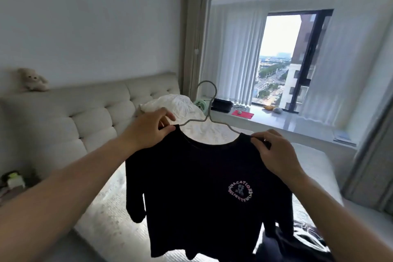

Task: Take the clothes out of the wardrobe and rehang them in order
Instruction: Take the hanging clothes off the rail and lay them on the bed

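A black T-shirt [191, 187] with a round pink and white print on the chest hangs in the air over the bed. It sits on a thin grey wire hanger [209, 110] whose hook sticks up above the collar. My left hand [148, 130] pinches the shirt's left shoulder by the collar. My right hand [274, 151] pinches the right shoulder by the collar. The hanger's arms run under the fabric and are hidden past the neckline. No wardrobe is in view.
Below the shirt lies a bed [106, 208] with a tufted beige headboard [95, 117] and a white pillow [180, 106]. More dark clothes [297, 244] lie on the bed at lower right. A window sill [276, 119] with small items runs behind.
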